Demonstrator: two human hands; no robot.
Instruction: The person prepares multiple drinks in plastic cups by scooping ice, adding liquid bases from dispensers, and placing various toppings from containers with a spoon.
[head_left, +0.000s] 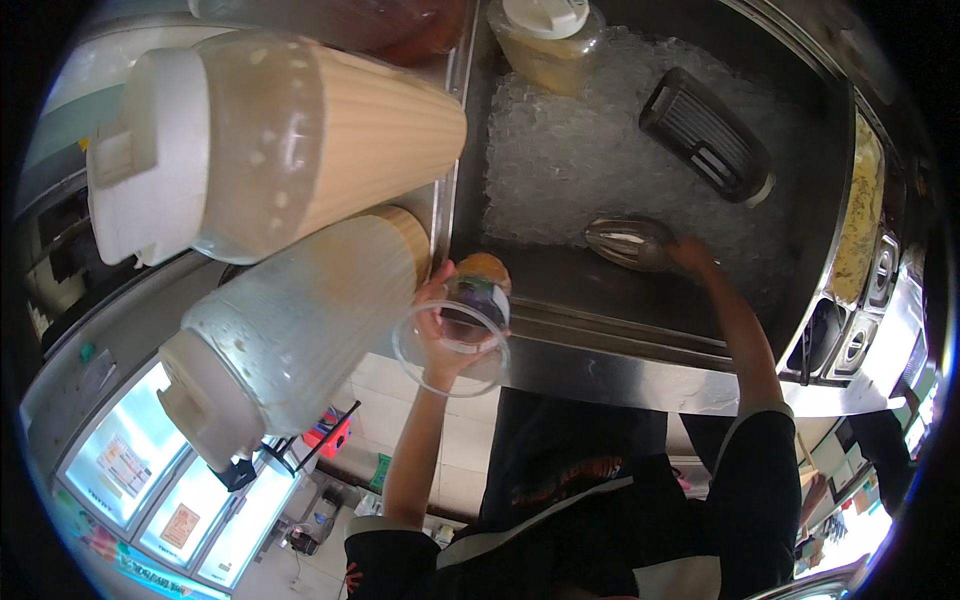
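My left hand grips a clear plastic cup with its mouth tilted towards me. Something orange shows at the cup's far end, and a darker part lies between it and the rim. My right hand is closed around the handle end of a metal ice scoop. That scoop rests at or just above the near edge of the ice in a stainless steel bin; whether it holds ice, I cannot tell.
Two large plastic jugs with white lids stand on the left. In the ice sit a white-lidded container and a dark ribbed plastic object. Steel pans, one with yellowish contents, line the right. The counter's steel front edge runs before me.
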